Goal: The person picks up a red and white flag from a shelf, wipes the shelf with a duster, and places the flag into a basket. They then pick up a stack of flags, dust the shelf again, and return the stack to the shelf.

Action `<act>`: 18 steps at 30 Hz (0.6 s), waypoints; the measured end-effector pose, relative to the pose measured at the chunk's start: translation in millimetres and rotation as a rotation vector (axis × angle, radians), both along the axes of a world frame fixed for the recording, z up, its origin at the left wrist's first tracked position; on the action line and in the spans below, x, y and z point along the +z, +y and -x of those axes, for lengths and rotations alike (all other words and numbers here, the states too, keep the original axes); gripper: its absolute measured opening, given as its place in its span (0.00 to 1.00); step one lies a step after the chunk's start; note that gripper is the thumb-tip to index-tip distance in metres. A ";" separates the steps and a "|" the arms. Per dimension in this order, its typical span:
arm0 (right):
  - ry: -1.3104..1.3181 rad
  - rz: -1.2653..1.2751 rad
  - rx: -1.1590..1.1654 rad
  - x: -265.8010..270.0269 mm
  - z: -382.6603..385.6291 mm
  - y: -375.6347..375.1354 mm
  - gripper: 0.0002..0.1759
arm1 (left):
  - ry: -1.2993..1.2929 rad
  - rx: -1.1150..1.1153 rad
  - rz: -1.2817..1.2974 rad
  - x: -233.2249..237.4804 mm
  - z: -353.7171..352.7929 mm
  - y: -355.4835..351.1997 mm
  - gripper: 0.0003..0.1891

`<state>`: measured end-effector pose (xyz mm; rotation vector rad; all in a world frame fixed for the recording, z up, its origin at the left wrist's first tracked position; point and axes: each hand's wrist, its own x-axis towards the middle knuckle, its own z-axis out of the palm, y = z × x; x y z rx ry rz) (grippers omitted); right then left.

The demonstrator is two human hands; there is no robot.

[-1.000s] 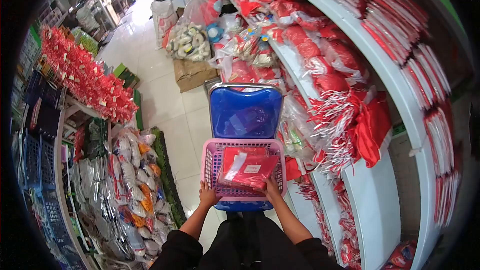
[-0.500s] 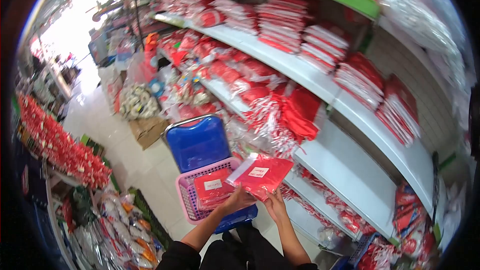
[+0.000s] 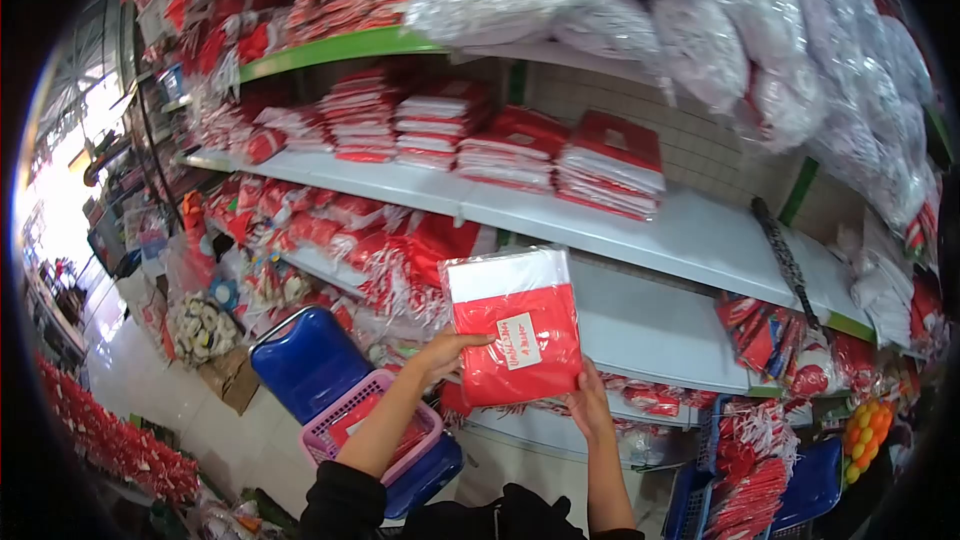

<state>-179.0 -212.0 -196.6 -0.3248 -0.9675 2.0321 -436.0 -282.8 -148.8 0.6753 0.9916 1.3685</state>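
A flat red and white packet of folded cloth in clear plastic (image 3: 520, 380) is held up before the shelves, its handwritten white label facing me. My left hand (image 3: 445, 355) grips its left edge, with the thumb lying on the front by the label. At the lower right edge, my right hand (image 3: 590, 398) holds the same packet, its fingers partly hidden behind. Below my left forearm stands a pink basket (image 3: 413, 456) on a blue chair (image 3: 310, 365). Red packets (image 3: 350, 418) lie in the basket, partly covered by my arm.
On the middle shelf (image 3: 500, 205) stand several stacks of red and white packets (image 3: 610, 160). Large plastic-wrapped white bundles (image 3: 700, 40) hang over the shelf above. At lower right are blue baskets (image 3: 690, 500) with red and white goods. Red garlands (image 3: 120, 440) line the left side.
My view has swung right toward the shelves. Both hands have lifted the packet from beside the basket up in front of the shelves, and its label now faces me more squarely.
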 end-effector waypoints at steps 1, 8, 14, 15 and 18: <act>0.000 -0.029 0.040 4.8 -16.7 12.7 0.28 | 0.099 -0.057 0.019 12.0 -6.7 10.8 0.20; -0.509 -0.387 -0.002 49.2 -121.6 67.7 0.27 | 0.448 -0.414 -0.035 96.2 -102.3 90.6 0.24; -0.044 -0.255 -0.352 107.7 -189.5 93.7 0.27 | -0.105 -0.507 -0.167 124.3 -181.2 150.4 0.44; 0.001 -0.256 -0.415 112.7 -199.8 100.0 0.28 | -0.141 -0.518 -0.188 125.0 -192.2 157.1 0.45; 0.068 -0.250 -0.537 129.0 -223.0 121.5 0.31 | -0.274 -0.537 -0.273 113.3 -223.9 179.9 0.45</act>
